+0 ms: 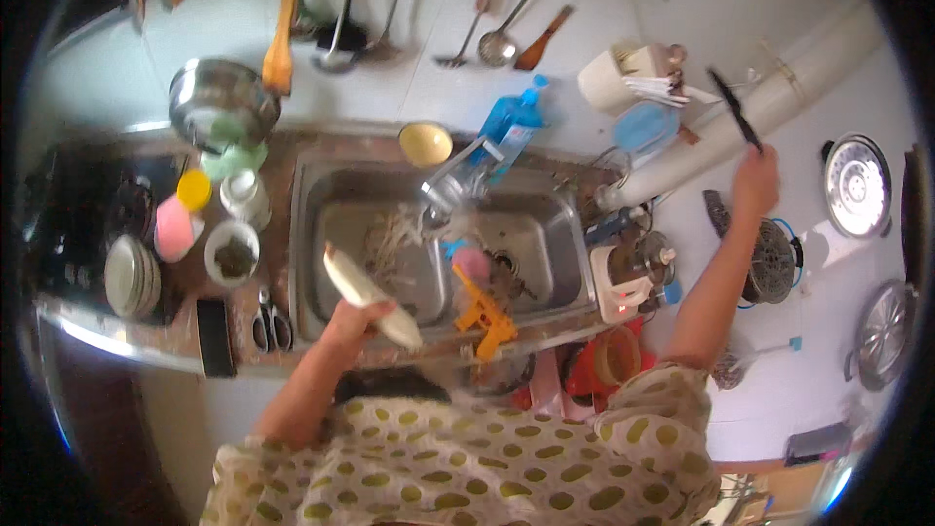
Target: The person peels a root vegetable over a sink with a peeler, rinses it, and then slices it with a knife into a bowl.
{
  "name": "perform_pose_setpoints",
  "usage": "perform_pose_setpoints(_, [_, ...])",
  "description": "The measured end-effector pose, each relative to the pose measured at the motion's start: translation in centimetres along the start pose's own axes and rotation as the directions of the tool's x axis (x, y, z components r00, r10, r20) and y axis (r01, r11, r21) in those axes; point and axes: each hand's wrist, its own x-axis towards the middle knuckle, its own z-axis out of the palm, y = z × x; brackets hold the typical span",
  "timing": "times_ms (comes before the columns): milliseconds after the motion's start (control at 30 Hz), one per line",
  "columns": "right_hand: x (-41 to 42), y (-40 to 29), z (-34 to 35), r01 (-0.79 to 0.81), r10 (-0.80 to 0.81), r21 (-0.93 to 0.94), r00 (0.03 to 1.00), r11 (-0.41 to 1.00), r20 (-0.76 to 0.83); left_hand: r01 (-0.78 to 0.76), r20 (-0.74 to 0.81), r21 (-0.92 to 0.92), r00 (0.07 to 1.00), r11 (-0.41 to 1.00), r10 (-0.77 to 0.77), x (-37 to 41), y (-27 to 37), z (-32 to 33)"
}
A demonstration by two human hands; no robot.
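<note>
My left hand grips a long, pale peeled root vegetable above the front of the left sink basin. The vegetable slants, with its narrow brownish end up and to the left. Thin pale peelings lie in that basin. Far to the right, my right hand is raised near the wall, closed around a slim black tool. Its kind is not clear. An orange plastic toy gun sits at the sink's front edge, near a pink and blue item.
A faucet and a blue bottle stand behind the sink. Left are kitchen scissors, a black phone-like slab, a bowl and stacked dishes. A cream appliance is at right; a ladle hangs above.
</note>
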Motion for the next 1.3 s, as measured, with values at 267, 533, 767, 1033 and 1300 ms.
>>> perform_pose_setpoints(267, [-18.4, -4.5, -2.4, -0.479, -0.201, 0.86, 0.838, 0.174, 0.508, 0.001, 0.015, -0.152, 1.0, 0.988, 0.001, -0.6, 1.3, 0.0])
perform_pose_setpoints(533, [-34.0, -14.9, -2.8, -0.895, -0.709, 0.246, 0.444, -0.371, 0.548, -0.074, -0.093, -0.622, 0.995, 0.779, 0.021, -2.1, 3.9, -0.6])
perform_pose_setpoints(767, [-37.7, -14.3, -2.6, -0.892, -0.655, 0.428, 0.238, 0.145, 0.717, -0.176, -0.203, -0.762, 0.979, 0.624, 0.027, -1.7, 4.5, -0.3])
perform_pose_setpoints(1033, [-41.9, -14.9, -1.5, -0.857, -0.605, 0.455, 0.233, 0.243, 0.761, -0.171, -0.197, -0.749, 0.98, 0.64, 0.032, -0.5, 4.0, -0.2])
perform_pose_setpoints(1300, [-40.9, -15.4, -1.1, -0.855, -0.631, 0.422, 0.152, 0.302, 0.76, -0.128, -0.184, -0.782, 0.982, 0.609, -0.03, -0.3, 4.0, 0.6])
